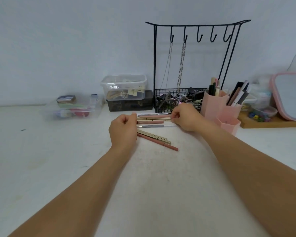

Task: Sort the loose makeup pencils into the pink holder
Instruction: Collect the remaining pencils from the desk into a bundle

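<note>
Lying loose — slim pink, gold, grey pencils.

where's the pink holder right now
In the head view the pink holder stands right of centre on the table, just right of the right hand, in front of the black rack.

Single head view, sitting above the table, looking forward and down toward 12 o'clock, wall closing near behind

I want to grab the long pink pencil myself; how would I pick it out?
Start at the black hook stand and come forward past both hands. The long pink pencil lies slanted, nearest you, beside two gold ones; only it is pink there.
</note>
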The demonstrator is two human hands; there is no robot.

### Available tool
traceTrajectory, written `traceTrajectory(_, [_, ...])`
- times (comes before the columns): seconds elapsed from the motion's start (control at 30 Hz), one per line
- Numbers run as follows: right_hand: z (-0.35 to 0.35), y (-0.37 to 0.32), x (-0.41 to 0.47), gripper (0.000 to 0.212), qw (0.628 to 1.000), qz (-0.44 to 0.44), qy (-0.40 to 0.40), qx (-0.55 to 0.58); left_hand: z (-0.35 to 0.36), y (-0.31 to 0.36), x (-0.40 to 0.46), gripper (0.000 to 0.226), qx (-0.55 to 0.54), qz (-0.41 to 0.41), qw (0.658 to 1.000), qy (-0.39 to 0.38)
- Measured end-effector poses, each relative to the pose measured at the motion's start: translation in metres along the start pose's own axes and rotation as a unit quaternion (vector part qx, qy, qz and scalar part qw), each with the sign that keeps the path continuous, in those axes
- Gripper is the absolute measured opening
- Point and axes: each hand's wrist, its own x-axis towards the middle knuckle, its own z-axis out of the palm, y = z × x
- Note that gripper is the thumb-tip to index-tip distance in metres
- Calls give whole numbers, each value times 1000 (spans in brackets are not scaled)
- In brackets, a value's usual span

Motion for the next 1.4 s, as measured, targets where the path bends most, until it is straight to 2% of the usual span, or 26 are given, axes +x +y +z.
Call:
traceTrajectory(0.2, [1,1,1,3,1000,-7,-4,6,1,2,-2,27,0,-8,1000,-13])
traceTrajectory(0.33, [0,-6,-2,10,997,-39,20,57,0,2,-2,26,-4,-12,1000,-16])
traceTrajectory(0.4, [-3,-14,-4,15,995,-48,-23,83,0,2,-2,25,-5,-15,1000,-16])
traceTrajectory(0.5, [-5,-22,-6,9,992,-60,-100,49,1,3,-1,25,-7,-16,1000,-16])
traceTrajectory(0.67, [-14,-25,-7,5,990,-78,-114,19,0,4,-2,25,-27,-22,999,-16])
traceTrajectory(0.73, [-22,-28,-8,10,990,-67,-88,92,-1,7,-3,26,-56,-27,998,-20])
traceTrajectory(0.8, [-29,-36,-9,13,971,-43,-71,223,-2,10,-6,29,-96,-31,994,-37])
traceTrajectory(0.87, [-30,-48,-12,12,940,-28,-81,331,-1,14,-10,29,-137,-24,988,-62])
traceTrajectory(0.93, [-26,-60,-14,10,923,-38,-108,368,-1,17,-13,29,-154,-4,984,-90])
traceTrajectory(1.03, [-12,-74,-17,8,925,-64,-134,350,0,18,-15,32,-158,24,982,-97])
traceTrajectory(1.13, [-3,-82,-20,9,935,-79,-136,316,-1,14,-13,38,-135,44,988,-54])
traceTrajectory(1.27, [-11,-87,-22,12,974,-107,-158,121,-5,10,-4,39,-145,28,989,30])
traceTrajectory(1.4, [-18,-90,-27,20,972,-104,-208,-16,-12,6,9,40,-122,-15,986,113])
